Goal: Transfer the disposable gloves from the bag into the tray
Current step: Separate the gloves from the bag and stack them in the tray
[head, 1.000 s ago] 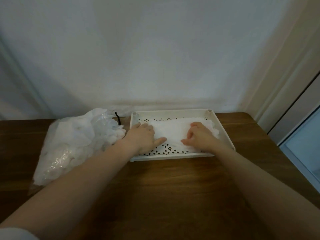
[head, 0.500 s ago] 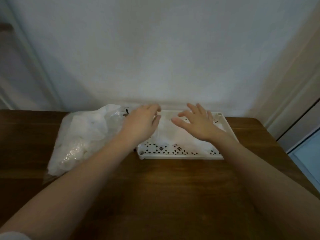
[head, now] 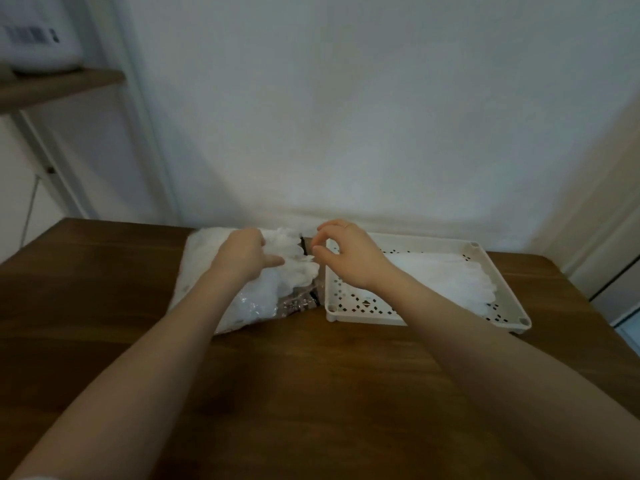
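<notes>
- The wooden table (head: 311, 393) is dark brown with a visible grain and carries everything; it stands against a plain pale wall (head: 346, 116).
- At the upper left a wooden shelf (head: 59, 86) bears a white object with a barcode label (head: 33, 34); what it is cannot be told.
- The tray (head: 363, 315) is a shallow cream plastic rectangle with rounded corner posts and a floor pierced by small diamond-shaped holes. It sits on the table's far right part, its long axis running left to right.
- In the tray's right half lies a flat layer of disposable gloves (head: 446, 278), thin, milky and translucent, spread along the tray's length; the left part of the floor shows bare.
- The bag (head: 249, 306) is clear crinkled plastic, lying just left of the tray and touching or nearly touching its left wall. It is stuffed with a crumpled white glove mass (head: 294, 268), which bulges out at the mouth facing the tray.
- The left hand (head: 242, 256) rests on top of the bag, fingers curled into the glove mass, thumb pointing toward the tray.
- The right hand (head: 346, 258) hovers over the tray's left edge, fingers loosely curled, thumb and forefinger close together at the bag's mouth; whether they pinch a glove cannot be told.
</notes>
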`<action>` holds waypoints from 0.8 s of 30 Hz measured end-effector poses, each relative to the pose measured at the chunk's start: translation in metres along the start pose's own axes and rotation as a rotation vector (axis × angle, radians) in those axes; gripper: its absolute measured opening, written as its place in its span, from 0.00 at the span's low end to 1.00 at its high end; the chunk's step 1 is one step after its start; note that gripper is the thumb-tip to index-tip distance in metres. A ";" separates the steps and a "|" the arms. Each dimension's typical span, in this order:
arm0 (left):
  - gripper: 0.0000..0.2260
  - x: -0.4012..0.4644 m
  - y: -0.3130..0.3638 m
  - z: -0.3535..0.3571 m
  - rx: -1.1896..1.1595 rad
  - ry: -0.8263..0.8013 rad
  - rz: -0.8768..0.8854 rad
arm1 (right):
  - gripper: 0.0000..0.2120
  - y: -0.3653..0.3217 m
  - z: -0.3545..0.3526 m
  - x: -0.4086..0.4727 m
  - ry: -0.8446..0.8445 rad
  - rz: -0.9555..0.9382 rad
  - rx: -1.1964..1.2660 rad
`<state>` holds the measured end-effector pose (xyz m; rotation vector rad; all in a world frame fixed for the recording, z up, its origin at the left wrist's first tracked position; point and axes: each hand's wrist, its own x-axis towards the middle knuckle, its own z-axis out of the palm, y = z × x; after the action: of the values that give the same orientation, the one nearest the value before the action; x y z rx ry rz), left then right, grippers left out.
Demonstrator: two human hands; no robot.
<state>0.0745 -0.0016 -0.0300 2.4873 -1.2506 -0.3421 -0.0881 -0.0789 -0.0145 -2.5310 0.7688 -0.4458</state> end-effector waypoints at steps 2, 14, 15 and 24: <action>0.17 -0.007 -0.001 -0.013 -0.111 0.031 0.061 | 0.10 -0.003 -0.005 -0.003 0.054 0.022 0.072; 0.10 -0.045 0.072 -0.051 -1.299 0.075 0.329 | 0.11 -0.014 -0.033 -0.010 0.112 0.120 1.000; 0.10 -0.041 0.072 -0.049 -1.270 0.078 0.324 | 0.07 -0.012 -0.039 -0.012 0.121 0.122 1.086; 0.23 -0.047 0.077 -0.038 -0.882 -0.324 0.199 | 0.17 0.001 -0.066 -0.022 0.122 0.493 1.187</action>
<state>0.0041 0.0009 0.0382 1.5824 -1.1029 -1.0159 -0.1340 -0.0877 0.0367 -1.1855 0.7927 -0.6294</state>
